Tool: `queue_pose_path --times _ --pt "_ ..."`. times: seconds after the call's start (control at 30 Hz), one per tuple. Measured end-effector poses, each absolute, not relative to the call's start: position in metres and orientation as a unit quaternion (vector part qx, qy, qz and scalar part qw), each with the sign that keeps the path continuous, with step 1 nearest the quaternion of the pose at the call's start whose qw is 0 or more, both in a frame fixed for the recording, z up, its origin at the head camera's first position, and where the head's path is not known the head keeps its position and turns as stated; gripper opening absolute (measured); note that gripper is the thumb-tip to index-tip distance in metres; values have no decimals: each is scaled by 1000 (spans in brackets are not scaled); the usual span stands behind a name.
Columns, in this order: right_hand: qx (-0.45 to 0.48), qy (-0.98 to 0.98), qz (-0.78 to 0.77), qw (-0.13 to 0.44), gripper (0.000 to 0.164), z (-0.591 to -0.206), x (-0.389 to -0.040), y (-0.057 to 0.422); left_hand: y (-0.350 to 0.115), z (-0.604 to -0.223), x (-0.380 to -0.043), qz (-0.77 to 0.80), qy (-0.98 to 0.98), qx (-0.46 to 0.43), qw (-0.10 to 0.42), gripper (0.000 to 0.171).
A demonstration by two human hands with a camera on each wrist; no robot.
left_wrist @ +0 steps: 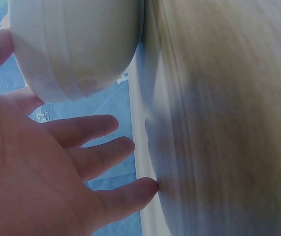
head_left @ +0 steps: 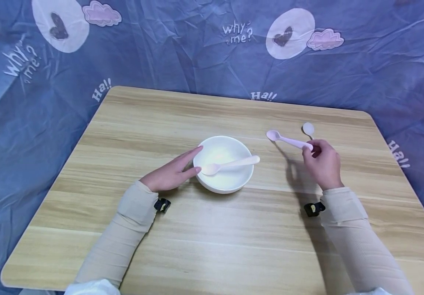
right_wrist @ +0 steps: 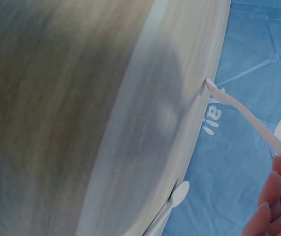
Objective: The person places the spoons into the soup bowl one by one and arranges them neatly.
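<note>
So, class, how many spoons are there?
3: a pale spoon in the bowl, a pink spoon in the right hand, and a white spoon on the table beyond that hand, partly hidden in the head view.

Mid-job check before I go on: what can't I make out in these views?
- Far spoon: in the head view the right hand hides much of its handle; in the right wrist view the bottom edge cuts it off.
- Bowl: in the left wrist view the top edge crops it and its outer wall hides the inside.
- Right hand: in the right wrist view the right edge cuts most of it off.
</note>
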State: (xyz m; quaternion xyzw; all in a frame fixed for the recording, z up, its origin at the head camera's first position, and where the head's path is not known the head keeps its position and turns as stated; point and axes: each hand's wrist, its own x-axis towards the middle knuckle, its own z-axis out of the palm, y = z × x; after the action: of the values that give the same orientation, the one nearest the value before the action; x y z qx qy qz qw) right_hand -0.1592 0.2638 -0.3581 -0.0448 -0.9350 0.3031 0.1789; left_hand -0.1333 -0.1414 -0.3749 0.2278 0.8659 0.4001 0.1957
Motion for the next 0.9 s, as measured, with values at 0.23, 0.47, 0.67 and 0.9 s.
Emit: queue_pose_path --times 0.23,0.47,0.67,0.9 --pt "-55 -919 317 226 26 -358 -160 261 -142 -375 -134 399 866 231 195 64" --pt "-61 -910 321 255 25 -357 -161 260 -142 -376 -134 399 866 231 195 64" --pt "-62 -903 330 266 24 -356 -161 260 -142 -376 -133 396 868 228 197 64" --pt "-59 -895 341 280 23 -351 -159 257 -142 -375 -134 395 868 228 198 64"
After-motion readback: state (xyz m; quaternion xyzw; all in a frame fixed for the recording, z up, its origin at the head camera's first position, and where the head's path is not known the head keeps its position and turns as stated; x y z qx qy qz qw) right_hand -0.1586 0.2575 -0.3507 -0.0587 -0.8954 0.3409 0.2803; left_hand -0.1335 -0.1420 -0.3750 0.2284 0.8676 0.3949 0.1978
